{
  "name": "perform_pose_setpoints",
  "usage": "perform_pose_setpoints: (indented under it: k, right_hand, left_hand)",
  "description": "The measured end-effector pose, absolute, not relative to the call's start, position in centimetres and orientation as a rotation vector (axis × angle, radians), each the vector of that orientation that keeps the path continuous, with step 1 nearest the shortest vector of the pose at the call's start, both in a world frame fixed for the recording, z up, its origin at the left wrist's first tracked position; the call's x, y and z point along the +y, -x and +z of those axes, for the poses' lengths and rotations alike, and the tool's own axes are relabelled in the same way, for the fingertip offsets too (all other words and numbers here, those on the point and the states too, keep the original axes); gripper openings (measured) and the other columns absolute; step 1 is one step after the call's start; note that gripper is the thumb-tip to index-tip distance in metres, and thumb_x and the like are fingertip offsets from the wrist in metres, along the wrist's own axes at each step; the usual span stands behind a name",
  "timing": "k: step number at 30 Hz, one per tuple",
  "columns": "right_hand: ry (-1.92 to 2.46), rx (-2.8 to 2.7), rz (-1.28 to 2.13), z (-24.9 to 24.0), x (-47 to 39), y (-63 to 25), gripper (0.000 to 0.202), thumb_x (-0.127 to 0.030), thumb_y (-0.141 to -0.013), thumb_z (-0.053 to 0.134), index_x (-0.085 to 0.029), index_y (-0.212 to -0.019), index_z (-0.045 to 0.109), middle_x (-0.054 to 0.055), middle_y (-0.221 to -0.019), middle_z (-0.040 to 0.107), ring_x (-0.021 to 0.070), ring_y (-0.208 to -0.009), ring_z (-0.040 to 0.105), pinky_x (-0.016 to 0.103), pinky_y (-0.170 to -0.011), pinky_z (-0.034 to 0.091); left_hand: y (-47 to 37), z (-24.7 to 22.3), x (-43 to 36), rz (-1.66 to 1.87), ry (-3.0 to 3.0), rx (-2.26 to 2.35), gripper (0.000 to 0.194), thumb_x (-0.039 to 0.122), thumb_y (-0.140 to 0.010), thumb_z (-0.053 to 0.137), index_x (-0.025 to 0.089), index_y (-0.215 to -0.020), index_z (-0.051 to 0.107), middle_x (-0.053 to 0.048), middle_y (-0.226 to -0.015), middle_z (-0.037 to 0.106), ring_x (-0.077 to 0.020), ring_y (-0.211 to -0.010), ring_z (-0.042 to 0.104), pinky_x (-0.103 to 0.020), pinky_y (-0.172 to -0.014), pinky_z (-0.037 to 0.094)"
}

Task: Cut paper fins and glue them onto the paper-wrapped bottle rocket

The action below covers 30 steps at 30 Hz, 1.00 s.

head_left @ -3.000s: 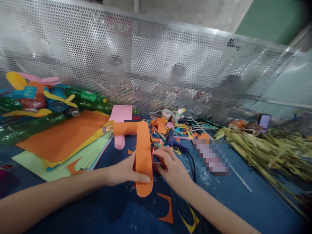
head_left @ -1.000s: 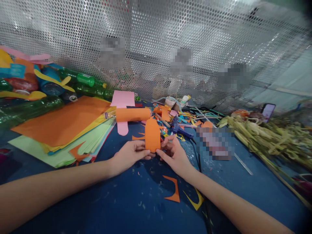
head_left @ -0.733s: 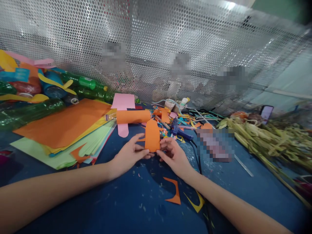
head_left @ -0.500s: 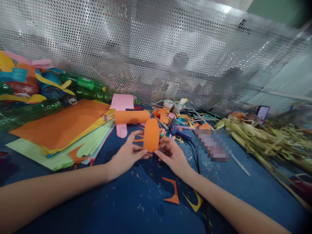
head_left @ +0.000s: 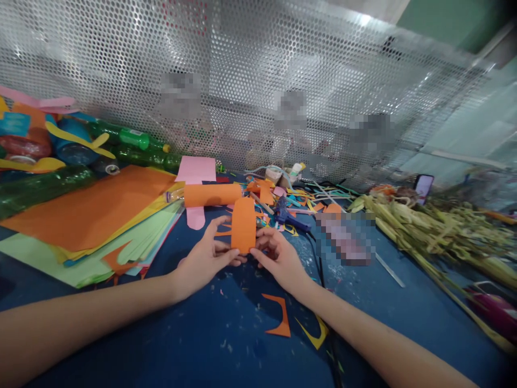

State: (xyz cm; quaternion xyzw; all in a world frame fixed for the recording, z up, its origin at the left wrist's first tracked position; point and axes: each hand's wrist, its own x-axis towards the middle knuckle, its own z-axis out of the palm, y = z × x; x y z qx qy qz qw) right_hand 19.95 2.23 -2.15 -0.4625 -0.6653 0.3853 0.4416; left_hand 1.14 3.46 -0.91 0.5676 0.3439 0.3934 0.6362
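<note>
Between both hands is an orange paper piece (head_left: 243,225) with a rounded top, held upright above the table. My left hand (head_left: 210,253) pinches its lower left edge, and my right hand (head_left: 278,258) pinches its lower right corner; some fingers are hidden behind the paper. Just beyond it lies a clear plastic bottle (head_left: 175,194) wrapped in orange paper (head_left: 212,195), resting across a pink paper cutout (head_left: 196,168). A blue glue gun (head_left: 291,218) lies to the right of my right hand.
Coloured paper sheets (head_left: 92,210) are stacked at left, with green bottles (head_left: 133,137) behind. Orange (head_left: 283,318) and yellow scraps (head_left: 317,334) lie near my right forearm. Dried husks (head_left: 428,231) and a phone (head_left: 424,188) are at right. A perforated metal screen (head_left: 250,70) stands behind.
The whole view has shifted slightly, so things appear a little farther left. Both hands keep the same hold on the orange paper piece.
</note>
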Motion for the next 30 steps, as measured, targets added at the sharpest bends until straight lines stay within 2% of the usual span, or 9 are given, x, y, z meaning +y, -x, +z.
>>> perform_pose_setpoints:
  k: [8, 10, 14, 24, 30]
  right_hand:
    - [1.124, -1.678, 0.935, -2.2, 2.2, -20.1, 0.014, -0.026, -0.082, 0.059, -0.024, -0.09, 0.047, -0.002, -0.077, 0.052, 0.0122, -0.065, 0.054, 0.022, -0.049, 0.05]
    - [1.133, -1.683, 0.93, -2.0, 2.2, -20.0, 0.017, -0.026, -0.082, 0.058, -0.024, -0.095, 0.047, -0.002, -0.077, 0.052, 0.012, -0.063, 0.054, 0.022, -0.05, 0.05]
    - [1.155, -1.673, 0.937, -1.8, 2.1, -19.9, 0.033, -0.026, -0.083, 0.057, -0.025, -0.11, 0.04, -0.003, -0.075, 0.054, 0.0118, -0.058, 0.055, 0.024, -0.05, 0.051]
    - [1.15, -1.694, 0.912, -2.0, 2.1, -19.9, 0.019, -0.026, -0.082, 0.057, -0.024, -0.096, 0.045, -0.002, -0.077, 0.052, 0.0124, -0.063, 0.054, 0.023, -0.05, 0.049]
    - [1.164, -1.635, 0.953, -1.6, 2.0, -19.7, 0.036, -0.028, -0.081, 0.059, -0.026, -0.109, 0.035, -0.004, -0.074, 0.052, 0.0118, -0.056, 0.054, 0.024, -0.048, 0.049]
  left_hand:
    - [-1.2, -0.6, 3.5, 0.9, -1.298, 0.778, 0.084, 0.024, -0.079, 0.063, 0.02, -0.14, 0.005, -0.009, -0.085, 0.07, -0.0245, -0.081, 0.07, -0.04, -0.079, 0.055]
    - [-1.3, -0.4, 3.5, 0.894, -1.288, 0.796, 0.085, 0.023, -0.079, 0.063, 0.02, -0.141, 0.005, -0.009, -0.085, 0.07, -0.0243, -0.081, 0.07, -0.04, -0.08, 0.054]
    - [-1.2, -0.6, 3.5, 0.895, -1.267, 0.777, 0.085, 0.024, -0.079, 0.064, 0.02, -0.141, 0.006, -0.01, -0.086, 0.07, -0.0244, -0.081, 0.07, -0.04, -0.081, 0.054]
    - [-1.0, -1.3, 3.7, 0.885, -1.306, 0.765, 0.077, 0.025, -0.082, 0.06, 0.027, -0.139, 0.009, -0.008, -0.086, 0.07, -0.024, -0.083, 0.069, -0.04, -0.081, 0.054]
    - [-1.0, -1.4, 3.7, 0.893, -1.324, 0.759, 0.078, 0.026, -0.082, 0.06, 0.026, -0.14, 0.007, -0.008, -0.084, 0.071, -0.0239, -0.082, 0.07, -0.04, -0.079, 0.054]
